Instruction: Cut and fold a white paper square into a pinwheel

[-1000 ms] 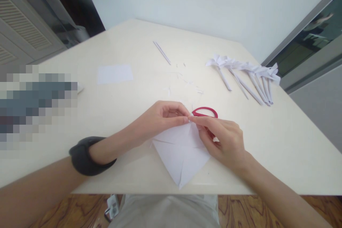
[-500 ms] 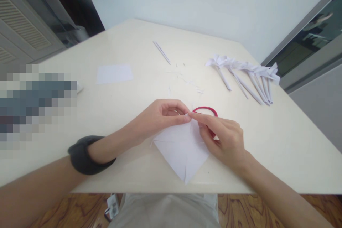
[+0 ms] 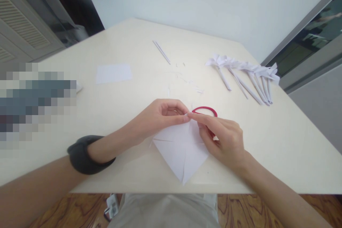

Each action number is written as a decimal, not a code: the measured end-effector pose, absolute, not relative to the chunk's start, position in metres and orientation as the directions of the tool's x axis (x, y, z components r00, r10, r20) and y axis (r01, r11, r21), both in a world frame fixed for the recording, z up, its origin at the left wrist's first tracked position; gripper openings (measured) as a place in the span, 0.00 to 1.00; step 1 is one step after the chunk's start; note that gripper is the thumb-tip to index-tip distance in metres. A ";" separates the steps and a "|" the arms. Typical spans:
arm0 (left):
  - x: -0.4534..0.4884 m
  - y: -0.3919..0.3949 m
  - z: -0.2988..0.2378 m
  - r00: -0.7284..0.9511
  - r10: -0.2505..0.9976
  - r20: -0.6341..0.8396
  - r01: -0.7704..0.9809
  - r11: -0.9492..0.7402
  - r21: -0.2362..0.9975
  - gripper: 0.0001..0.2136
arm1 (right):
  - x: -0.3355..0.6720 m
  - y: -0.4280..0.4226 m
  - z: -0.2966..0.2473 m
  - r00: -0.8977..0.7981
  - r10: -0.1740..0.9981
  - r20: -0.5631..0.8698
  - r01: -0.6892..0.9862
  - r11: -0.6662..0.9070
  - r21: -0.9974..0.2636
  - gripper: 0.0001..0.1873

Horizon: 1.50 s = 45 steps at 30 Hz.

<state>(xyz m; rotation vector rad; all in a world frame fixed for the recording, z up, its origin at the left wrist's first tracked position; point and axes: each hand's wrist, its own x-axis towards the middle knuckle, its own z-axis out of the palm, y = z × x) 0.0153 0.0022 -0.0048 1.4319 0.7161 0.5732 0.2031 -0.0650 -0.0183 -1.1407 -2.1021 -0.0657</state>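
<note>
A white paper square [image 3: 179,153] lies turned as a diamond near the table's front edge, with slits running inward from its corners. My left hand [image 3: 172,110] is closed, its thumb and fingers pinching the far corner of the paper. My right hand [image 3: 223,133] curls round red-handled scissors [image 3: 205,107]. One loop shows beyond the fingers, and some red shows between thumb and palm. The scissors' blades are hidden. Its index fingertip meets the left thumb at the pinched corner. A black band [image 3: 88,155] circles my left wrist.
On the white table [image 3: 294,142], several paper pinwheels [image 3: 240,66] on rolled sticks lie at right. Two thin paper sticks [image 3: 161,52] lie at the back. Small paper scraps [image 3: 189,80] are scattered beyond my hands. A rectangular white sheet [image 3: 113,73] is at left.
The paper's near corner has shifted slightly left, and its left slit gapes a little more. Both hands keep nearly the same place and grip.
</note>
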 end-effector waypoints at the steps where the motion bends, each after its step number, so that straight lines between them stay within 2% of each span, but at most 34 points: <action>1: 0.015 0.002 -0.005 0.676 0.731 -0.097 0.063 0.074 0.995 0.06 | 0.203 -0.065 -0.018 -0.341 0.705 0.622 0.743 0.608 -0.282 0.18; 10: 0.015 0.004 -0.005 0.670 0.738 -0.080 0.060 0.054 0.997 0.06 | 0.203 -0.065 -0.018 -0.328 0.716 0.616 0.749 0.594 -0.293 0.18; 22: 0.015 0.003 -0.007 0.670 0.742 0.016 0.117 -0.127 0.985 0.07 | 0.201 -0.065 -0.017 -0.314 0.747 0.586 0.761 0.567 -0.315 0.13; 27: 0.015 0.001 -0.006 0.684 0.729 0.029 0.166 -0.194 0.967 0.09 | 0.198 -0.064 -0.019 -0.287 0.829 0.479 0.771 0.497 -0.398 0.06; 38: 0.017 -0.001 -0.005 0.700 0.713 0.046 0.235 -0.291 0.927 0.08 | 0.198 -0.063 -0.019 -0.300 0.887 0.350 0.784 0.439 -0.439 0.03; 45: 0.018 -0.001 -0.004 0.698 0.713 0.065 0.257 -0.333 0.907 0.06 | 0.198 -0.063 -0.018 -0.287 0.905 0.315 0.787 0.410 -0.460 0.02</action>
